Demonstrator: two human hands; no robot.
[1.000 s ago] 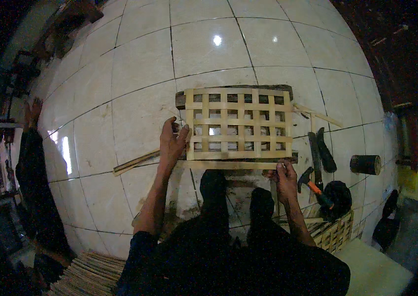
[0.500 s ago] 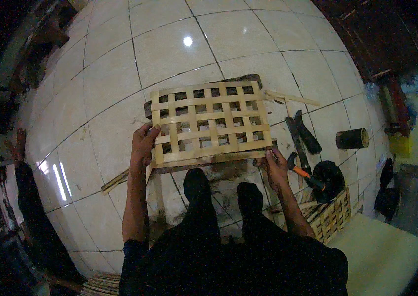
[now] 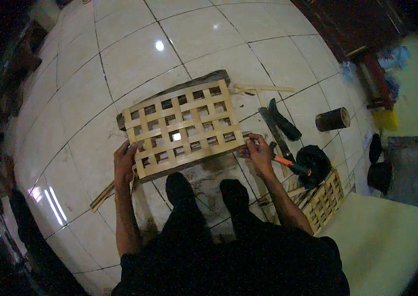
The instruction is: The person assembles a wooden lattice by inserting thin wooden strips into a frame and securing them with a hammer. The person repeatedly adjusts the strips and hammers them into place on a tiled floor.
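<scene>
A flat panel of pale woven strips, like split bamboo (image 3: pixel 184 140), lies tilted over a dark wooden board (image 3: pixel 214 76) on the floor in front of my feet. Square gaps show between its crossing strips. My left hand (image 3: pixel 125 160) grips the panel's lower left edge, thumb on top and fingers partly hidden below. At the lower right corner, my right hand (image 3: pixel 258 152) pinches the edge between thumb and fingers. Just right of that hand lies a tool with an orange and dark handle (image 3: pixel 284 161).
Right of the panel lie a long dark blade (image 3: pixel 274 130), a dark curved piece (image 3: pixel 286 122) and a short log (image 3: pixel 332 120). A black bundle (image 3: pixel 314 165) sits beside another woven panel (image 3: pixel 325 201). Loose strips (image 3: pixel 103 195) lie at left. Another person's dark-clothed leg (image 3: pixel 36 232) shows far left.
The view has turned, so the panel, board and floor objects appear shifted left and tilted, right side higher. Both hands stay at the panel's lower corners.
</scene>
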